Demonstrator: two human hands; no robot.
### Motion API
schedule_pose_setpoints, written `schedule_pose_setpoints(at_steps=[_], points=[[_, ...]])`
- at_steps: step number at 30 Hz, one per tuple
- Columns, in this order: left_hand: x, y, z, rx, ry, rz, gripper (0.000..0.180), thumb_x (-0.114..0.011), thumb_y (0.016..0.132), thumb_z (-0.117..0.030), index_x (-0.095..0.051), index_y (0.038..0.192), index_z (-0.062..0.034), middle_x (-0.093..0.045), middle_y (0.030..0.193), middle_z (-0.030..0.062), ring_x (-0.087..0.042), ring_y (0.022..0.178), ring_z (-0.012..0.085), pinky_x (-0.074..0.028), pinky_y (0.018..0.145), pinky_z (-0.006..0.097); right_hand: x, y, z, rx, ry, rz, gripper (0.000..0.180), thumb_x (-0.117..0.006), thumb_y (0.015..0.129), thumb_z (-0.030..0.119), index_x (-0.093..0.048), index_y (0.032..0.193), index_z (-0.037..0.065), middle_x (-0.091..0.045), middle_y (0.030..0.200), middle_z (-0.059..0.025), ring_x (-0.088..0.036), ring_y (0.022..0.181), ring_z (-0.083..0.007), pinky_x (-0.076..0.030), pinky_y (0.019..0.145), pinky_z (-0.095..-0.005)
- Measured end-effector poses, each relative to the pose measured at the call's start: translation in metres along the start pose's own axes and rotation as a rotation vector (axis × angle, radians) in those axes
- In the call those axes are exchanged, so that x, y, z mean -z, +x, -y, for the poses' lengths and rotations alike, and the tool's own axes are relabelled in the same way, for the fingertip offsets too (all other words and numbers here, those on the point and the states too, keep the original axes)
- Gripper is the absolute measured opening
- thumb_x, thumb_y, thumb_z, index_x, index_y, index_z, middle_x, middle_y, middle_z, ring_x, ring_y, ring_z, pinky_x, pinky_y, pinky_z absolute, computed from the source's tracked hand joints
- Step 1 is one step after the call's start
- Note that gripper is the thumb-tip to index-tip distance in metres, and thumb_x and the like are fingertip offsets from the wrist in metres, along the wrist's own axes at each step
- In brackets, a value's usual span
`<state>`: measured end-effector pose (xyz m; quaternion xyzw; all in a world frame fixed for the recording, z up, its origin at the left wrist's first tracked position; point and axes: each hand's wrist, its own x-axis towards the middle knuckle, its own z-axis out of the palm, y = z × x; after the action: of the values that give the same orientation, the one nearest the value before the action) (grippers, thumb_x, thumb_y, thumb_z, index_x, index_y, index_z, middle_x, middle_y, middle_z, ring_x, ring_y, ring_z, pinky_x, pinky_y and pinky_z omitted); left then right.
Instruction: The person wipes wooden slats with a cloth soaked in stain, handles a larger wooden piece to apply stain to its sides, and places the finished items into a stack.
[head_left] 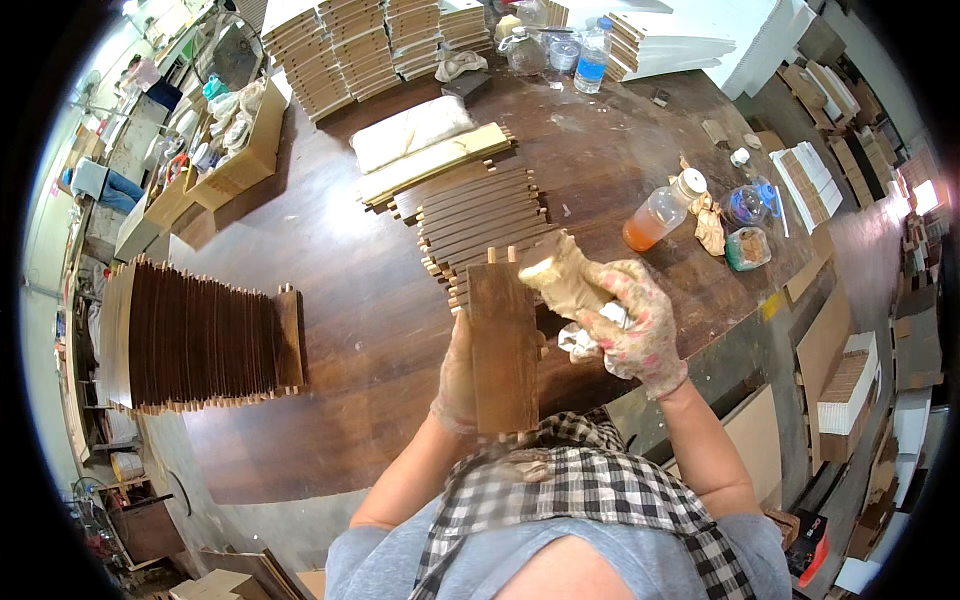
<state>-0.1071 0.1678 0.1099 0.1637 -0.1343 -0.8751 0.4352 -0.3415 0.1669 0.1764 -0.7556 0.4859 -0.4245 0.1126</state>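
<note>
My left hand point(456, 375), in a patterned work glove, grips a dark brown wooden board point(503, 345) along its left side. The board is held upright in front of my apron, with light dowel pegs at its ends. My gloved right hand point(640, 325) is closed on a crumpled tan rag point(566, 277) by the board's upper right corner. A bit of white cloth point(582, 342) shows under the right hand; I cannot tell if it is held too. Beyond the board, a row of dark pegged boards point(483, 220) lies on the brown table point(350, 290).
To the left stands a long stack of dark boards point(205, 335). A bottle of orange liquid point(655, 215), tan rags point(710, 228) and plastic jars point(748, 248) are on the right. A wrapped white bundle point(412, 133), pale board stacks point(360, 45) and a cardboard box point(240, 165) sit farther back.
</note>
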Motion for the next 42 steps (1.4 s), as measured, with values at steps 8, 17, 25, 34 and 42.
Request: schedule_pose_setpoints(at_steps=[8,17,25,34,42], points=[[-0.007,0.005,-0.007,0.083,-0.168,-0.075,0.067,-0.037,0.103,-0.065,-0.055,0.138,-0.0106,-0.066,0.109,0.0114,-0.065,0.092,0.0251,-0.056,0.08,0.043,0.001,-0.004,0.0,-0.038,0.042,0.001,0.041,-0.081,0.077,0.014,-0.068,0.115,0.003,-0.066,0.105,-0.016,-0.069,0.092,-0.0304,-0.058,0.076,-0.0398],[0.027,0.014,-0.021,-0.026,-0.362,-0.036,0.068,-0.054,0.097,-0.063,-0.058,0.137,-0.0073,-0.066,0.125,0.0148,-0.066,0.109,0.034,-0.054,0.098,0.048,0.018,-0.054,0.015,-0.048,0.24,0.444,0.051,-0.085,0.073,0.017,-0.069,0.121,0.014,-0.068,0.106,-0.0112,-0.071,0.089,-0.029,-0.059,0.078,-0.0386],[0.009,0.022,-0.015,0.037,-0.248,-0.056,0.068,-0.048,0.099,-0.066,-0.056,0.134,-0.0078,-0.066,0.119,0.0198,-0.067,0.106,0.0336,-0.06,0.088,0.047,0.029,-0.014,0.024,-0.795,0.906,-0.326,0.065,-0.071,0.091,0.026,-0.043,0.145,0.004,-0.062,0.124,-0.0141,-0.068,0.101,-0.0193,-0.064,0.076,-0.0319],[-0.053,0.016,0.018,-0.361,0.574,-0.026,0.05,-0.065,0.096,-0.03,-0.051,0.14,-0.0088,-0.061,0.13,0.0115,-0.06,0.117,0.0284,-0.049,0.102,0.043,-0.081,0.033,0.014,0.239,0.095,-0.248,0.072,-0.07,0.092,0.015,-0.034,0.154,0.002,-0.056,0.134,-0.0198,-0.058,0.122,-0.0362,-0.047,0.108,-0.0451],[-0.045,0.007,0.014,0.138,0.23,-0.11,0.066,-0.03,0.107,-0.06,-0.052,0.137,-0.005,-0.068,0.107,0.0139,-0.068,0.09,0.0209,-0.058,0.078,0.033,-0.041,0.101,-0.042,-0.039,0.482,-0.465,0.074,-0.072,0.095,0.027,-0.034,0.154,0.009,-0.048,0.127,-0.0171,-0.058,0.119,-0.032,-0.054,0.096,-0.0402]])
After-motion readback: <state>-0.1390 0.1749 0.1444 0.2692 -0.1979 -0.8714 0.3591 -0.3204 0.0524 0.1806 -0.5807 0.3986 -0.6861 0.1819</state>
